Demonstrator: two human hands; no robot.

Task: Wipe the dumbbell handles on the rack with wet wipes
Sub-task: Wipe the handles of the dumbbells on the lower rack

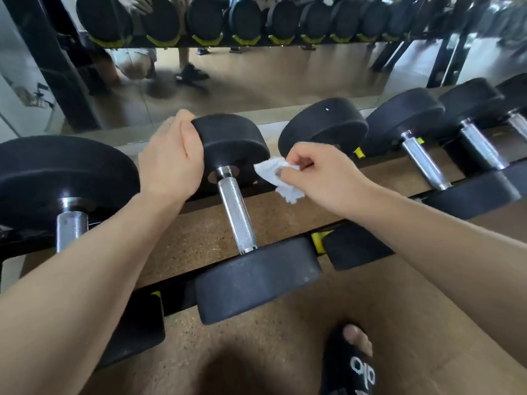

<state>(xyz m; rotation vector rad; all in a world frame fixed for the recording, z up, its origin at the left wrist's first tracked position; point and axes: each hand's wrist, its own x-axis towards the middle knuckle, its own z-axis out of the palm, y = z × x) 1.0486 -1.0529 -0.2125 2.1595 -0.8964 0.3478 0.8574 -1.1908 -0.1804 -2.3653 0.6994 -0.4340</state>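
Item: black round-headed dumbbell with a knurled chrome handle (237, 215), centre of my view, lying across the black steel rack with yellow cradle tabs (319, 242). Its far head sits on the far rail, its near head on the near rail; the handle between them is bare and fully in sight.

Item: my left hand (171, 158), curled over the far head's left edge and gripping it. The fingertips go round the far side and I cannot see them.

Item: my right hand (319, 178), pinching a crumpled white wet wipe (281, 178) just right of the handle's far end. The wipe lies close to the chrome collar; I cannot tell whether it touches. The two hands are apart, with the far head between them.

Item: larger black dumbbell at left (65, 178), cut off by the left edge, its handle partly hidden behind my left forearm.

Item: row of black dumbbells at right (427, 143), running out of frame at the right edge; the nearest one's handle is hidden behind my right hand.

Item: wall mirror (256, 81) beyond the rack, blurred; the reflections are hard to read.

Item: brown cork-pattern floor (256, 352), showing between the rails beneath the handle and on either side of it.

Item: black slide sandal with white lettering (350, 366), bottom edge, cropped.
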